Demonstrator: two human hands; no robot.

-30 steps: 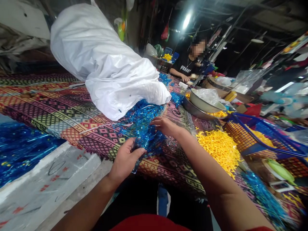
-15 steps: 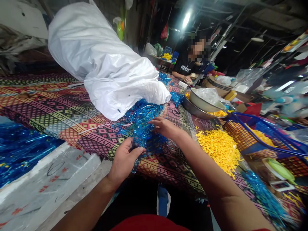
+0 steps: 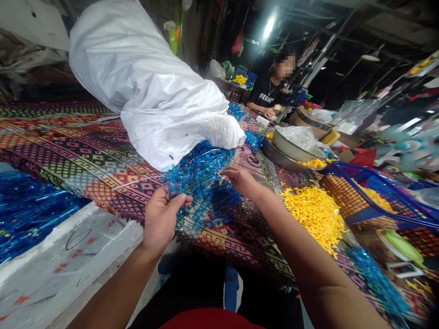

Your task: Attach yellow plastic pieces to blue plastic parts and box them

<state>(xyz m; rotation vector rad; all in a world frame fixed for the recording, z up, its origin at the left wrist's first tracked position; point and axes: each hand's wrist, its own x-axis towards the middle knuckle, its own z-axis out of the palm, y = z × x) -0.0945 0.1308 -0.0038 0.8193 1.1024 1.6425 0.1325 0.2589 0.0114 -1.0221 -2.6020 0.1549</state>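
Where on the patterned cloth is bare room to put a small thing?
Left of the white sack, the patterned cloth is mostly bare, with thin white strips lying across. A narrower patch runs between the blue plastic pieces and the near edge. Crowded: around the left hand, and rightward with yellow pieces, blue basket and metal bowl.

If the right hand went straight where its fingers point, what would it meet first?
The right hand would most likely meet the blue plastic pieces heaped by the white sack; depth is unclear, so it may already touch them.
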